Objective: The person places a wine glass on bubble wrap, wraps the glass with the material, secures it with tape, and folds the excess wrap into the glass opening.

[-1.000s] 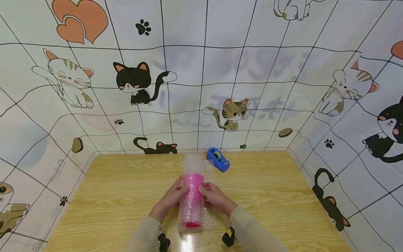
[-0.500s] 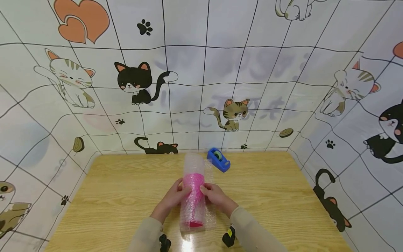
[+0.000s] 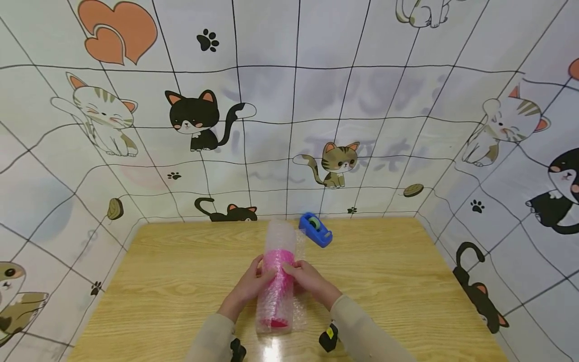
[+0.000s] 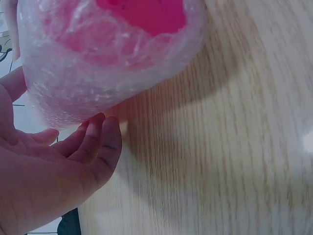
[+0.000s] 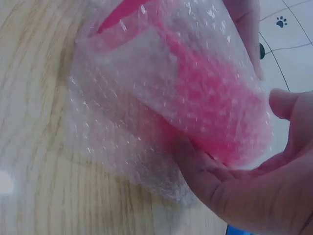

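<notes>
A pink object, apparently hollow and tube-like, lies rolled in clear bubble wrap in the middle of the table; its full shape is hidden. In the left wrist view the near end shows a pink edge inside the wrap. My left hand holds the roll's left side, thumb on top and fingers low along it. From the right, my right hand grips the roll with its thumb over the top. A loose flap of wrap lies flat beneath the right hand's side.
A blue tape dispenser with a roll of tape stands at the back, right of the roll's far end. The wooden table meets cat-printed cloth walls at the back and sides.
My right thumb has moved a little further left over the roll. The roll's near end shifts slightly left. The left hand keeps its hold, and the dispenser stays put.
</notes>
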{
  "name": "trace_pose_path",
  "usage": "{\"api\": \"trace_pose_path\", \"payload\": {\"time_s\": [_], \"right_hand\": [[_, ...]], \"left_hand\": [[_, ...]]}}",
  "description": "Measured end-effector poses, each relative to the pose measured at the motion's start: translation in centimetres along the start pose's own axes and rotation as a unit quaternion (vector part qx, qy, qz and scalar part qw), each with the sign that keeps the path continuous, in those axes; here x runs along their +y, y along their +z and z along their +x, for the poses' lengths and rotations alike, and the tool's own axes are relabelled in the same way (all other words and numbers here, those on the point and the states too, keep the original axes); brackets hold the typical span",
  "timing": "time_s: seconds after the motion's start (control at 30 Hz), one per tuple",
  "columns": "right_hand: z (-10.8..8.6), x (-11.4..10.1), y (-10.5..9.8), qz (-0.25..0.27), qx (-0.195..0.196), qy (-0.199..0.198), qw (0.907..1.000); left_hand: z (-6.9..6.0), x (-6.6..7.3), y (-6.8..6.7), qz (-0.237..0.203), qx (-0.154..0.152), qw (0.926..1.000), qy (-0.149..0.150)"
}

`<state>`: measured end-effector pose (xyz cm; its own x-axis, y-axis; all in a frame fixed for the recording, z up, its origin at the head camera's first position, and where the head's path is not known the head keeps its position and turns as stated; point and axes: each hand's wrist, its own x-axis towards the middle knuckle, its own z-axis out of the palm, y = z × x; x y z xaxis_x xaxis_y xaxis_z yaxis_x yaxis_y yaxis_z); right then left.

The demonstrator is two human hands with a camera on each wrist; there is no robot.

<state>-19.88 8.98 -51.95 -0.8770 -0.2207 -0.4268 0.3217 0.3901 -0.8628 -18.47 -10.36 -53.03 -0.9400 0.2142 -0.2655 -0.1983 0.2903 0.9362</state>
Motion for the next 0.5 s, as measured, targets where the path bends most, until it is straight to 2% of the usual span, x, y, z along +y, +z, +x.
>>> {"api": "trace_pose_path", "payload": {"time_s": [0.17, 0.5], "right_hand": [[-0.02, 0.15, 0.05, -0.016, 0.012, 0.001, 0.9998], [0.16, 0.28, 0.06, -0.026, 0.023, -0.006, 0.9994]], "left_hand": [[0.21, -0.19, 0.27, -0.016, -0.016, 0.9998, 0.003], [0.08, 0.15, 0.34, -0.018, -0.017, 0.9997, 0.001]]}}
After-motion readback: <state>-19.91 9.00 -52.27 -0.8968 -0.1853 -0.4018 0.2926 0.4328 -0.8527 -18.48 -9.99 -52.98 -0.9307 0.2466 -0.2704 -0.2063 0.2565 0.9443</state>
